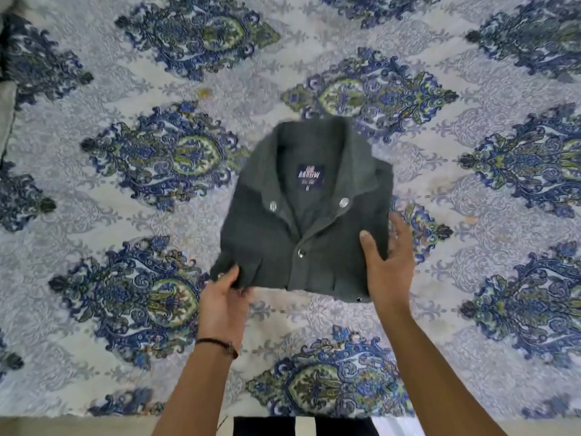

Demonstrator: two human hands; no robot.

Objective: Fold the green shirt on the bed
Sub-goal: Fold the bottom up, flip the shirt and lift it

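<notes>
The dark green button-front fabric shirt is lying folded on the blue-patterned bed, collar pointing away from the person, while the left hand is pinching its near-left corner and the right hand is gripping its right edge.

Black-and-white striped cloth at bottom edge; white fabric just right of it; grey fabric at left edge.
</notes>
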